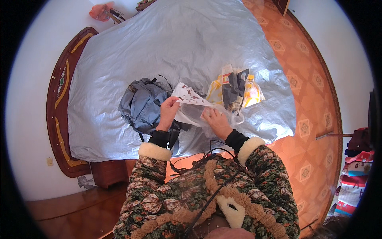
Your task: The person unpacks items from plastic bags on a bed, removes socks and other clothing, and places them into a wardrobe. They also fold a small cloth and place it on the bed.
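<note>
Both of my hands are over the near part of the covered bed, on a clear plastic bag with a white piece marked with dark red shapes at its far side. My left hand pinches the bag's left edge by that piece. My right hand is at the right part of the plastic, fingers bent onto it next to a small pinkish patch. Left of the bag lies a grey-blue backpack with black straps. To the right are dark grey packaged items with tags, on a yellow and white plastic bag.
A silver-grey sheet covers the bed, whose dark wooden headboard stands at left. Black cables hang close to my body. Orange patterned floor runs along the right, with stacked folded textiles at the far right.
</note>
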Demonstrator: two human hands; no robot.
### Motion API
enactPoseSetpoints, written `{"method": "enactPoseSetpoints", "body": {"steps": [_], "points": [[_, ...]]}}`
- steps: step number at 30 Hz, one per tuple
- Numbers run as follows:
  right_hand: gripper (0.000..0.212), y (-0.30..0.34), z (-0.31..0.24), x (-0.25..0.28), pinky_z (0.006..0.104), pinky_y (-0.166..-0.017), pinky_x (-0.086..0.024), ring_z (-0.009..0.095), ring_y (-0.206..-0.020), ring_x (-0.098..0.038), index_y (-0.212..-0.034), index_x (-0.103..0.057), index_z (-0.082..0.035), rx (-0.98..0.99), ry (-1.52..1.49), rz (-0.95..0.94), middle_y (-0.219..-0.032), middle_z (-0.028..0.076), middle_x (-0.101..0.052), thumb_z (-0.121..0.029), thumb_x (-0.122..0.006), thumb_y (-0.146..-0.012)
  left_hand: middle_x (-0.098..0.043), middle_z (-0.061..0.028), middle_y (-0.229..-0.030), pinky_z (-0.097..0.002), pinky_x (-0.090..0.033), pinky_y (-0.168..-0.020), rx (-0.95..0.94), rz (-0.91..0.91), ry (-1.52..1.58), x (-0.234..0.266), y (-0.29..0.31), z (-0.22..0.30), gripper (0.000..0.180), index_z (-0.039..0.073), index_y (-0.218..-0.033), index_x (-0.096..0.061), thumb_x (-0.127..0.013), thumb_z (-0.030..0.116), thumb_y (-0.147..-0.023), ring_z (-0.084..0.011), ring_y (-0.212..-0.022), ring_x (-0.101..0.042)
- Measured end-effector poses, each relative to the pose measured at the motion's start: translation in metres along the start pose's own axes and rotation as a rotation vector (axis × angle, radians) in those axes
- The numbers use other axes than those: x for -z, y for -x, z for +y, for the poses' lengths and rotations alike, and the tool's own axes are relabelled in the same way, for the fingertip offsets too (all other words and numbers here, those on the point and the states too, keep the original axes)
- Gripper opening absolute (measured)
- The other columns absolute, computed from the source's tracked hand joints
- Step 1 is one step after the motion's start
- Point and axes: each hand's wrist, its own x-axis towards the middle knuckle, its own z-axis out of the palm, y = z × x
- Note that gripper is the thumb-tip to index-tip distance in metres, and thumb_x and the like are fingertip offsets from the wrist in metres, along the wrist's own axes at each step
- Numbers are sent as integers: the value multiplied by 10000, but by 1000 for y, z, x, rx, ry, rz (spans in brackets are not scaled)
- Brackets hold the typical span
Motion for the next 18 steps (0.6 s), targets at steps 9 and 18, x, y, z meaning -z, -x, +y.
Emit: {"method": "enactPoseSetpoints", "body": {"steps": [9, 18], "points": [[320, -9, 29, 112, 436, -618, -505, 348, -716, -630, -1067, -660, -95, -274, -440, -88, -808, 174, -650, -126, -560, -765, -658, 19, -870, -199, -454, -686, -48, 50, -4, 24, -1, 4, 137, 29, -1010, -648, -564, 53, -905, -52, -745, -573], [152, 63, 122, 169, 252, -706, -511, 92, -788, -630, -946, -700, 33, -635, -1273, 206, -876, 29, -692, -4, -586, -852, -652, 17, -855, -194, -434, -652, 31, 107, -41, 32, 4, 3, 137, 34, -1011, -646, -569, 70, -903, -46, -722, -560]]}}
